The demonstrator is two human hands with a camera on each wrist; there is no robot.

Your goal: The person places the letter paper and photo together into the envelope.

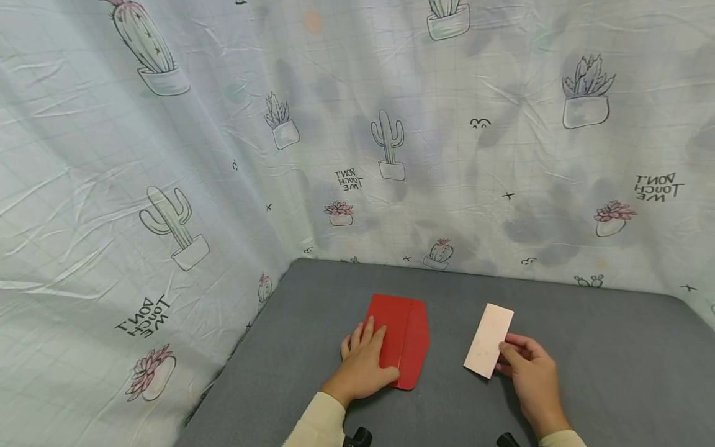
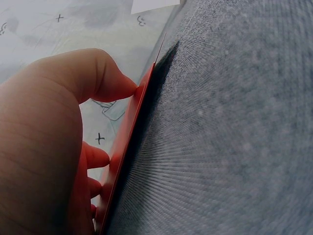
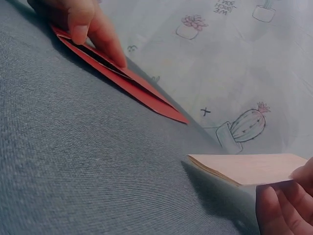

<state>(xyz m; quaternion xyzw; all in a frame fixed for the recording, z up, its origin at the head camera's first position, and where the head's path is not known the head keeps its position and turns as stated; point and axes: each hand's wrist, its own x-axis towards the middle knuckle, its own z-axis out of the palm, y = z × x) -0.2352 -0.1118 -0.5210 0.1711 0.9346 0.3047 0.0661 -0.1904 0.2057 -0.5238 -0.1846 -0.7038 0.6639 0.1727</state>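
Note:
A red envelope [image 1: 395, 320] lies on the grey table with its flap spread out to the right. My left hand [image 1: 362, 367] rests on it, the fingers spread over its left part and the thumb touching near the flap's lower end. In the right wrist view the envelope [image 3: 151, 100] shows a narrow gap along its mouth. To its right, my right hand [image 1: 529, 375] pinches a pale pink, flat rectangular piece of paper [image 1: 487, 341] by its right edge. Seen from the right wrist, this paper [image 3: 244, 166] is raised above the table, with thin layers along its near edge.
The grey cloth-covered table [image 1: 609, 366] runs back to a hanging white curtain [image 1: 436, 161] printed with cacti. More curtain borders the table on the left. Bare tabletop separates the envelope from the paper.

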